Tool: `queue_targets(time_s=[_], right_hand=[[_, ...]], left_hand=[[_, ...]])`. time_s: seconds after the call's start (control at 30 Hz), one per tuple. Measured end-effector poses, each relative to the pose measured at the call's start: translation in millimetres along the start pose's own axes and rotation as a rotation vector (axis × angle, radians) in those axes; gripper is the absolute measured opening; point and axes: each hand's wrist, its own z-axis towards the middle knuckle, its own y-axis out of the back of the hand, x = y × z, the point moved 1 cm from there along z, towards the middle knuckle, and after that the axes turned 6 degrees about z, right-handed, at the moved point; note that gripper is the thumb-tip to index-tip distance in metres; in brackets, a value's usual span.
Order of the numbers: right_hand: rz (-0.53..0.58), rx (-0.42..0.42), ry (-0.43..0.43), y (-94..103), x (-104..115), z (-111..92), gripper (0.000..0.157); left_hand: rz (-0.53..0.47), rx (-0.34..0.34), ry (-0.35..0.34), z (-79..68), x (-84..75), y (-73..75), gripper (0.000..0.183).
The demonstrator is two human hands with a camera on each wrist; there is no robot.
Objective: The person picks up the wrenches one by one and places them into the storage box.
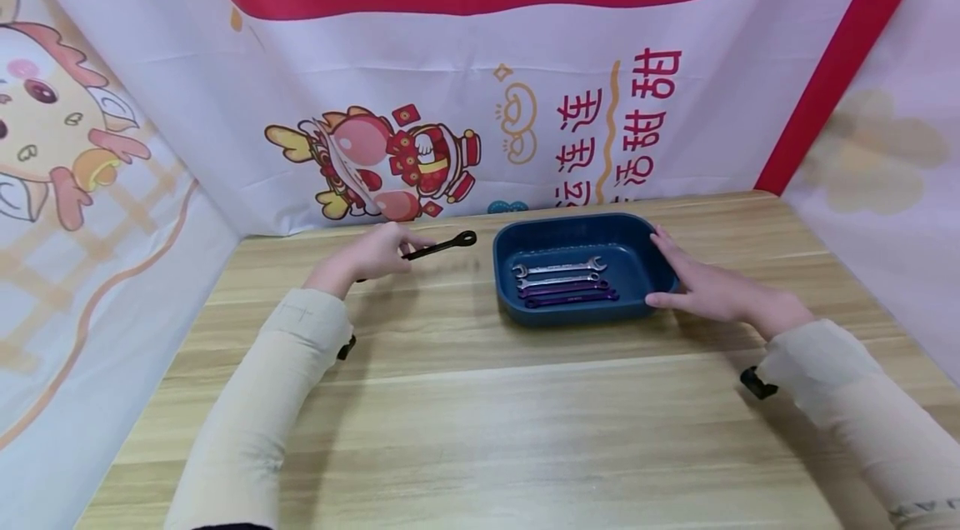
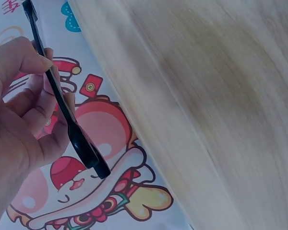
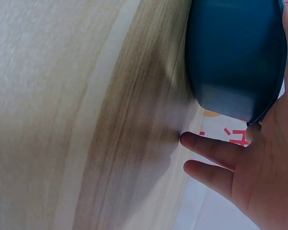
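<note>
My left hand (image 1: 377,252) pinches a black wrench (image 1: 450,242) between thumb and fingers, above the table left of the basin. In the left wrist view the black wrench (image 2: 62,98) slants down across the fingers, both ends sticking out. A dark blue rectangular basin (image 1: 577,314) stands near the table's back edge. In it lie silver wrenches (image 1: 558,268) and purple wrenches (image 1: 573,298), roughly side by side. With fingers spread, my right hand (image 1: 708,287) touches the basin's right end. Two of its fingers (image 3: 213,148) stand straight out, apart from the basin, in the right wrist view.
The wood-grain table (image 1: 480,430) extends in front of the basin. White cloth walls with cartoon prints (image 1: 375,163) rise behind the table and along both sides. Small black straps or mounts (image 1: 757,382) show at the wrists.
</note>
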Motion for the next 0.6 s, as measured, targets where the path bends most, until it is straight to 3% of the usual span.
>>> queue_targets(time_s=[0.6], right_hand=[[-0.002, 0.010, -0.006, 0.8, 1.8, 0.5, 0.106]], left_hand=[[0.003, 0.008, -0.053, 4.1, -16.3, 5.8, 0.052]])
